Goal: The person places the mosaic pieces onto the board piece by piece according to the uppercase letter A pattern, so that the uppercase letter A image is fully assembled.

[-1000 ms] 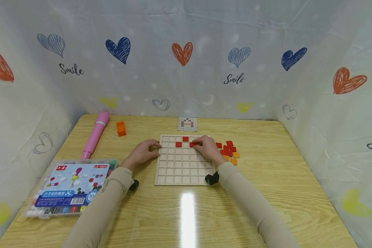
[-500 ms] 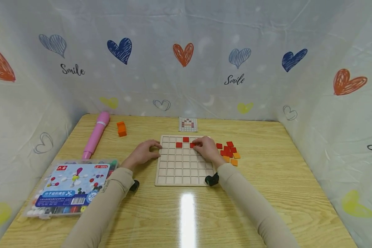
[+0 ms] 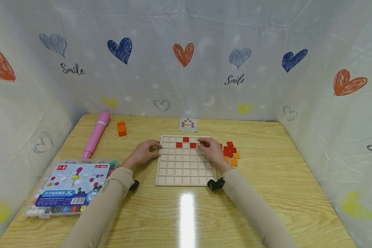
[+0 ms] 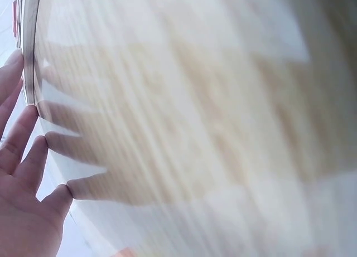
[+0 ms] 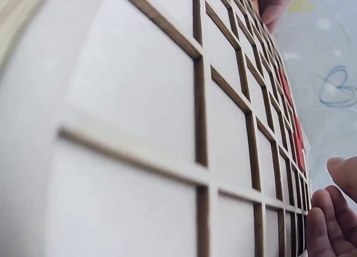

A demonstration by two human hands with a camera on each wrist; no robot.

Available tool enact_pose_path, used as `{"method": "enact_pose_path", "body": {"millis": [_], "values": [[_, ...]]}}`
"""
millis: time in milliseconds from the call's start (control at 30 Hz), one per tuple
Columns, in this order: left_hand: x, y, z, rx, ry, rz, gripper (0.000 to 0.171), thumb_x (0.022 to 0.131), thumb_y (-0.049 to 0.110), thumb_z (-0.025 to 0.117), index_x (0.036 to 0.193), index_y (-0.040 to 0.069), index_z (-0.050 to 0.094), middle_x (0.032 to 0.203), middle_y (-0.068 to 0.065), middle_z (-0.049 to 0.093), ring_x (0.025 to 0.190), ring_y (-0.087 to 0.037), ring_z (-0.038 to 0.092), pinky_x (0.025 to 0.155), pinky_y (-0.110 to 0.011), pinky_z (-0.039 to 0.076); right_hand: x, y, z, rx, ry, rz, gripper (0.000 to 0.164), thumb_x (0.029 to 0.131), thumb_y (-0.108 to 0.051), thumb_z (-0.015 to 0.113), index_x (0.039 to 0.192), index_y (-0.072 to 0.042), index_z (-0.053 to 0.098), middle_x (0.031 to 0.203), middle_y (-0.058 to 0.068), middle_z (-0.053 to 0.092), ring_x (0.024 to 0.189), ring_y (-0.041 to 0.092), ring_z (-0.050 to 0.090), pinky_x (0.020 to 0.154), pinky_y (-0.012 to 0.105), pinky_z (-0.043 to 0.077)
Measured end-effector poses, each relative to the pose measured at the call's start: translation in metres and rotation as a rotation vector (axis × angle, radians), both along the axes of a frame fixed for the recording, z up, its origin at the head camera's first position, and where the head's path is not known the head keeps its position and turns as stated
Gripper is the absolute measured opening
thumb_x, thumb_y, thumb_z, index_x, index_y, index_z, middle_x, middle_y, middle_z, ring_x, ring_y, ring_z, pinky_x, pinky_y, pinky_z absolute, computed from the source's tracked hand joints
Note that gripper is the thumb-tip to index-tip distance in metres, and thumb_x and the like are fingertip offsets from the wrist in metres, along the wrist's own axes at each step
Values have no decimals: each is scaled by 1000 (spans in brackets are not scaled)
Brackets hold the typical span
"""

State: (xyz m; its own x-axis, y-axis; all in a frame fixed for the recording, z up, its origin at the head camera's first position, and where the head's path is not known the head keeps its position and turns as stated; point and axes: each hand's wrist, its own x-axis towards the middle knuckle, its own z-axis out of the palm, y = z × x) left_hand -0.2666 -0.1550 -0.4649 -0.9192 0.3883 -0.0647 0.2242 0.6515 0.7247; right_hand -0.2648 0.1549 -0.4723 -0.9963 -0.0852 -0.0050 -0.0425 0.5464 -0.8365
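Note:
A wooden grid board [image 3: 170, 172] lies on the table. Three red square tiles sit in its upper cells: one in the top row [image 3: 186, 139], one below left [image 3: 178, 145] and one below right [image 3: 193, 145]. My left hand [image 3: 144, 151] touches the board's left edge; in the left wrist view, the fingers [image 4: 25, 129] are spread against the edge and tabletop. Over the board's upper right, my right hand [image 3: 211, 150] is just right of the nearest red tile. The right wrist view has its thumb [image 5: 345, 176] apart from its fingers, with no tile visible between.
Loose red tiles [image 3: 229, 150] and orange tiles [image 3: 234, 162] lie right of the board. Behind it is a small pattern card [image 3: 187, 124]. A molecular model box [image 3: 71, 187], a pink cylinder [image 3: 95, 136] and an orange block [image 3: 121, 128] stand left.
My right hand has let go of the lower-right red tile, which stays in its cell, and has shifted slightly right. My left hand keeps its place at the board's edge.

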Motion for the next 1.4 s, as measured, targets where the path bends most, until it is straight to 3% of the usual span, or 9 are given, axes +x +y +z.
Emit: {"method": "enact_pose_path", "body": {"millis": [367, 633, 933, 1067, 1400], "values": [[1, 0, 1, 12, 11, -7, 30, 90, 10, 71, 118, 3, 66, 143, -19, 49, 138, -40, 34, 116, -54, 23, 12, 33, 6, -103, -27, -89, 40, 94, -29, 67, 130, -10, 63, 120, 6, 63, 108, 22, 58, 90, 38, 51], [1, -1, 1, 13, 5, -3, 30, 90, 11, 70, 118, 2, 66, 143, -20, 48, 139, -40, 34, 116, -54, 23, 17, 55, 14, -94, -10, -137, 42, 95, -27, 66, 132, -7, 61, 122, 10, 64, 109, 24, 61, 89, 37, 51], [2, -1, 3, 22, 0, 0, 30, 90, 10, 70, 118, 2, 66, 144, -19, 48, 139, -39, 33, 116, -53, 23, 19, 85, 13, -128, -46, -200, 46, 96, -29, 64, 136, -7, 57, 128, 11, 60, 111, 25, 58, 88, 27, 51], [2, -1, 2, 24, 5, -2, 30, 90, 10, 70, 118, 2, 66, 143, -19, 48, 139, -40, 34, 116, -54, 23, 19, 98, 12, -138, -79, -218, 50, 97, -31, 63, 139, -7, 54, 130, 13, 58, 115, 27, 56, 93, 32, 50], [2, 0, 1, 26, -1, -3, 30, 90, 10, 70, 118, 2, 65, 144, -20, 47, 139, -40, 33, 116, -54, 22, 10, 122, 5, -30, -96, -211, 50, 97, -33, 61, 138, -5, 54, 132, 16, 57, 118, 30, 53, 100, 41, 44]]}}
